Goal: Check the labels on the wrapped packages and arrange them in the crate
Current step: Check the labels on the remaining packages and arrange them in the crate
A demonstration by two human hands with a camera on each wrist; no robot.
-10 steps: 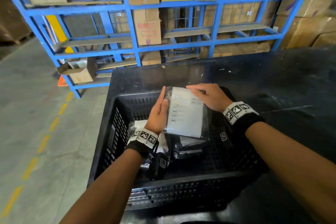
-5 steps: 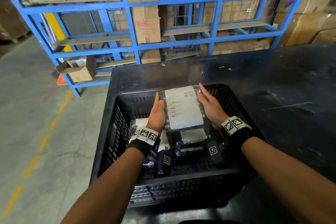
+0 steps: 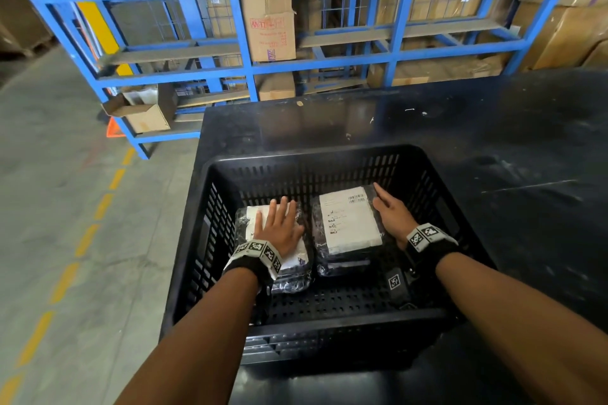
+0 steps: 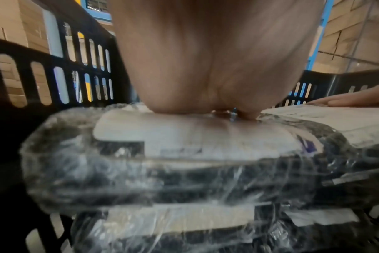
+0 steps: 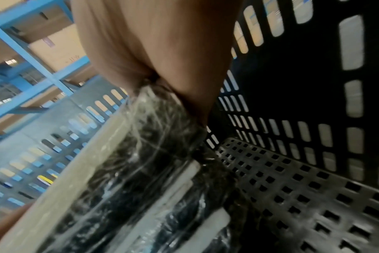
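Note:
A black slotted crate (image 3: pixel 312 154) stands on the black table and holds two stacks of plastic-wrapped packages side by side. My left hand (image 3: pixel 279 223) lies flat, fingers straight, on the white label of the left stack's top package (image 3: pixel 296 261); the left wrist view shows the palm (image 4: pixel 216 59) pressing that package (image 4: pixel 184 145). The right stack's top package (image 3: pixel 348 220) lies label up with a barcode at its far end. My right hand (image 3: pixel 390 212) rests with straight fingers along its right edge, and the palm (image 5: pixel 162 51) touches the package's wrapped side (image 5: pixel 141 171).
The crate's perforated floor (image 5: pixel 292 188) shows bare to the right of the stacks and in front of them (image 3: pixel 329 302). The black table (image 3: pixel 493 174) stretches to the right. Blue shelving (image 3: pixel 246 69) with cardboard boxes stands behind, and grey floor with a yellow dashed line (image 3: pixel 85 240) lies left.
The labelled package, held up between both hands, has come down onto the right stack in the crate. My left hand left it and moved onto the left stack.

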